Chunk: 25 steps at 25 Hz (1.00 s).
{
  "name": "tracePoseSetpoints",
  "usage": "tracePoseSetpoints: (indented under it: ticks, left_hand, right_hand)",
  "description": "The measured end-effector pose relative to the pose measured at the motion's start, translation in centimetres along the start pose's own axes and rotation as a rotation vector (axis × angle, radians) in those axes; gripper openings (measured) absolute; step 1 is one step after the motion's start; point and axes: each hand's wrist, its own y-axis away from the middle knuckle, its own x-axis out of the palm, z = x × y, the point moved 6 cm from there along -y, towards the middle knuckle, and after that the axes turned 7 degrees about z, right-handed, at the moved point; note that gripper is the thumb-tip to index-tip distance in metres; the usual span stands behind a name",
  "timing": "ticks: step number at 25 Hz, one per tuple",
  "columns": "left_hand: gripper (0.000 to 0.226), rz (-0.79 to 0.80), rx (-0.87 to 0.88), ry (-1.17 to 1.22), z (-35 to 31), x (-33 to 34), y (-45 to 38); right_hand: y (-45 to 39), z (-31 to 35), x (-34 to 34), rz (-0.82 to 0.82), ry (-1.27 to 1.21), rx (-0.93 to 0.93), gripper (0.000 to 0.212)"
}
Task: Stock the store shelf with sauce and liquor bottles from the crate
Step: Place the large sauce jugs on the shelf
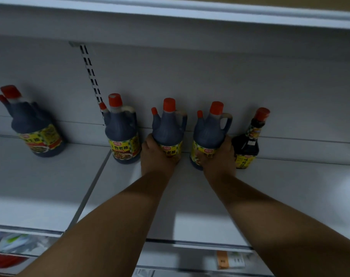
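Placing: two sauce jugs going onto the shelf at once, one per hand.
Shelf [190, 206]: white store shelf, carries everything; panel seam runs front to back left of centre; slotted upright [91, 74] on the back wall above it.
Count, big jugs: four dark sauce jugs with red caps, side spouts and yellow labels, all upright near the back edge.
Far-left jug [37, 124]: on the left panel, well apart from the others; a second red cap shows just behind it, could be another jug, can't tell.
Second jug [123, 130]: just right of the seam, standing free, beside the left hand's jug.
Left-hand jug [168, 128]: base hidden by fingers, so can't tell if it's fully set down.
Right-hand jug [209, 134]: same; looks seated or nearly so, just beside the small bottle.
Count, small bottles: one slim dark bottle [248, 142], red cap, yellow label, rightmost in the row, untouched.
Left hand [158, 154]: wrapped round the lower body of its jug, grip on.
Right hand [220, 154]: wrapped round the lower body of its jug from the right side, grip on.
Progress: early by my read; one thin row at the back, front of the shelf and whole right stretch unfilled.
Left to do: let go of both jugs, then more trips; crate is out of view, so remaining stock unknown. No liquor bottle identifiable yet.
Below: lower shelf edge with blurred price tags [226, 260].
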Motion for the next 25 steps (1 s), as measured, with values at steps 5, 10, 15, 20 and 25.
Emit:
tracePoseSetpoints:
  ticks: [5, 10, 15, 20, 25]
  left_hand:
    - [0.103, -0.031, -0.005, -0.039, 0.1, 0.3, 0.2]
    - [0.102, -0.007, 0.006, -0.031, 0.2, 0.2, -0.1]
    - [0.102, 0.024, 0.001, -0.052, 0.4, 0.3, -0.4]
    - [0.11, 0.102, -0.071, -0.049, 0.3, 0.0, -0.2]
    - [0.09, 0.082, -0.036, -0.065, 0.5, -1.1, 4.5]
  right_hand:
    - [0.1, -0.2, 0.5, 0.01, 0.015, 0.032, 0.1]
    - [-0.2, -0.3, 0.4, 0.005, 0.036, 0.017, 0.086]
    - [0.1, 0.0, 0.4, -0.011, 0.048, 0.028, 0.082]
    - [0.6, 0.5, 0.2, 0.027, 0.062, 0.12, 0.092]
    - [4.6, 0.7, -0.5, 0.11, 0.147, 0.168, 0.097]
